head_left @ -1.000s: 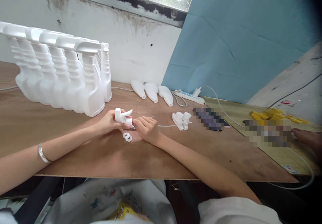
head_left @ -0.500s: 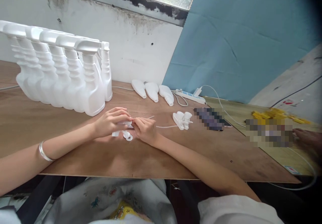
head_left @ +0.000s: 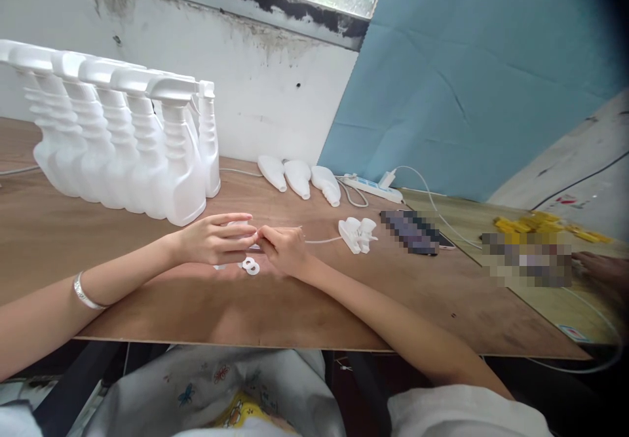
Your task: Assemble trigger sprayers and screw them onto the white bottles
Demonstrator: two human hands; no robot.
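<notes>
My left hand is curled around a white plastic piece, which shows only in part between the fingers. Pressed up to its fingertips is my right hand, thumb and fingers pinched; what lies in the pinch is too small and covered to make out. Two white ring washers lie on the table just below the hands. A thin white tube runs from beside my right hand toward white plastic sprayer parts on the right.
Several white spray bottles stand in a row at the left. Three white plastic shrouds lie near the wall. Behind are a power strip and cables. A blurred phone, yellow items and another person's hand are at the right.
My left hand has turned and lowered its fingers over the white piece, covering more of it. My right hand stays close to the same spot, still pinched.
</notes>
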